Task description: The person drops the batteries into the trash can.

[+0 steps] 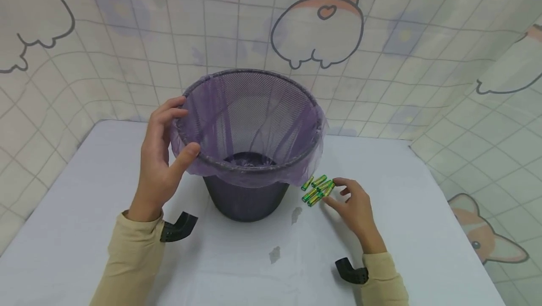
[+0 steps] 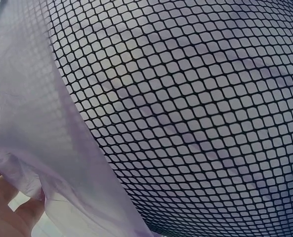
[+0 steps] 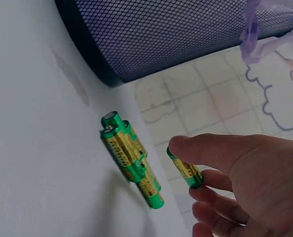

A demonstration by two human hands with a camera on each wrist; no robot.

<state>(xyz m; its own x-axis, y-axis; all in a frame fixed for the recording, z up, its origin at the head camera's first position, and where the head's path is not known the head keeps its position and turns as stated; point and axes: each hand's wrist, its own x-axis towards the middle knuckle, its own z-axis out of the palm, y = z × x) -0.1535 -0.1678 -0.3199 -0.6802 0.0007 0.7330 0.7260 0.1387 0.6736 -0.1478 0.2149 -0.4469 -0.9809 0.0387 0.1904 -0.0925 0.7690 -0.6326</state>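
Green batteries [image 1: 317,189] at right hand's [image 1: 355,209] fingertips.

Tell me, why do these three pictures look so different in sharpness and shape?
Head view: soft, even light, wide-lens bending of the table edges, faint shadow under the mesh wastebasket. Left wrist view: so close that the mesh bulges and the purple bag liner blurs. Right wrist view: batteries fairly sharp with a soft shadow; right hand slightly blurred.
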